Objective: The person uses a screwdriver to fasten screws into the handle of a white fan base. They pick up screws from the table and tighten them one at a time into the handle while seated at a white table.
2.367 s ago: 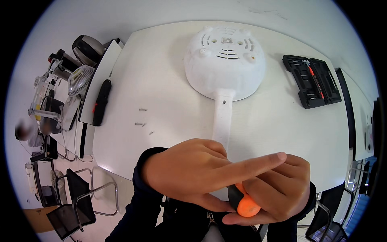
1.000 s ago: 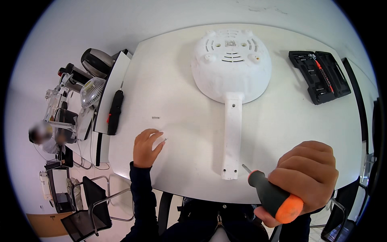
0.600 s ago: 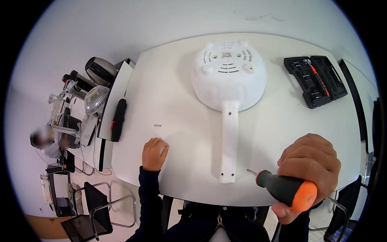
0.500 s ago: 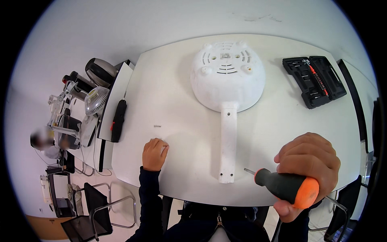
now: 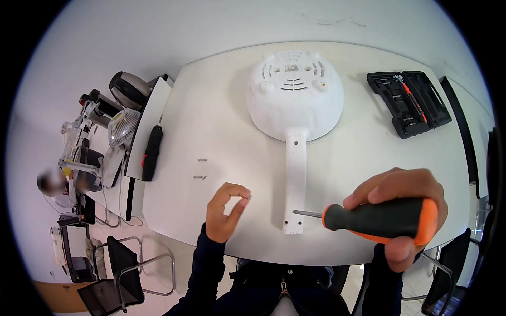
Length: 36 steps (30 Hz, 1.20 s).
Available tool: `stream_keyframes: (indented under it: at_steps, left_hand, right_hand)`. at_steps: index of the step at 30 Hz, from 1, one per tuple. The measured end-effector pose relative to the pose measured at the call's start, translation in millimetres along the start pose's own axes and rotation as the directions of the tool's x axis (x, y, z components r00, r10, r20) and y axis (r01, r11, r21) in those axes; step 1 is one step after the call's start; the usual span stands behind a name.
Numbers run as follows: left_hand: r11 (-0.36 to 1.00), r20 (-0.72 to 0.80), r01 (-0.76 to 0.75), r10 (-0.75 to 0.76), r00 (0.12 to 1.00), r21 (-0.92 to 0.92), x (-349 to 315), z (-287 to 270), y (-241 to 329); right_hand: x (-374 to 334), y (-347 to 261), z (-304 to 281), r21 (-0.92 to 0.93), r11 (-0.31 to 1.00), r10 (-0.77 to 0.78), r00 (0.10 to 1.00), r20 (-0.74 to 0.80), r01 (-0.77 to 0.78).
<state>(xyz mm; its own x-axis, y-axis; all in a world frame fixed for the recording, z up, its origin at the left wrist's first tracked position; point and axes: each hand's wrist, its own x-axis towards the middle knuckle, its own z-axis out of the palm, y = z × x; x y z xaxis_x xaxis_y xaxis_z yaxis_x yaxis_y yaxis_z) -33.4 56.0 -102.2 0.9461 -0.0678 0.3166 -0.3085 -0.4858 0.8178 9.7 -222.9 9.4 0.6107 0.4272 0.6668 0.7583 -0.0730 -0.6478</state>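
Note:
My right hand (image 5: 408,189) is closed around a screwdriver (image 5: 377,218) with a thick black and orange handle. Its shaft points left, and the tip appears over the lower end of a long white handle (image 5: 296,174); whether it touches cannot be made out. That handle belongs to a white bowl-shaped appliance (image 5: 295,110) lying bottom up, with vent slots and small feet showing. Left of the handle, my left hand (image 5: 226,210) is raised with thumb and forefinger pinched together; anything between them is too small to name. Two small screws (image 5: 202,159) lie apart beyond this hand.
A black toolbox (image 5: 411,102) with bits lies unfolded at the far right. Along the table's left side rests a black power screwdriver (image 5: 152,152). Beyond it, a side table carries a kettle (image 5: 128,90) and a clear ribbed shade (image 5: 124,128). A person sits in the left background.
My left hand has moved right and closed into a pinch, leaving a second screw visible on the table. My right hand has brought the screwdriver tip left, over the white handle.

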Motion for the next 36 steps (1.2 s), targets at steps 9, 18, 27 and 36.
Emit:
stream_keyframes:
  at_steps: [9, 18, 27, 36]
  left_hand:
    - [0.974, 0.112, -0.079, 0.105, 0.988, -0.213, -6.0, 20.4, 39.5]
    - [0.972, 0.083, -0.092, 0.112, 0.99, -0.215, -21.3, 25.4, 40.9]
    - [0.972, 0.065, -0.104, 0.12, 0.991, -0.211, -34.6, 23.0, 46.1]
    - [0.969, 0.045, -0.105, 0.118, 0.992, -0.225, -39.2, 29.4, 46.6]
  right_hand:
    - [-15.7, -22.1, -3.8, 0.394, 0.89, 0.276, 0.959, -0.064, -0.23]
    - [-20.3, -28.0, -15.8, 0.248, 0.96, 0.114, 0.991, 0.064, -0.126]
    - [-23.5, -33.5, -13.6, 0.286, 0.952, 0.085, 0.992, 0.09, -0.108]
    - [-26.3, -35.3, -17.5, 0.319, 0.941, 0.081, 0.99, 0.112, -0.113]
